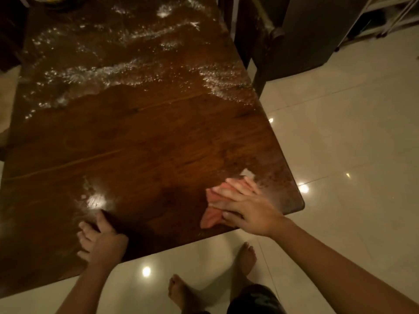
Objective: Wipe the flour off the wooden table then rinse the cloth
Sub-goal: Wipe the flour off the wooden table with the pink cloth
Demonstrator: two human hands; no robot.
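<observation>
No legible text, label, brand name, number or sign is present in the head view. This applies to the wooden counter (136, 143) and to the pink cloth (210, 217) lying on it.

Glossy pale tiled floor (340, 137)
</observation>
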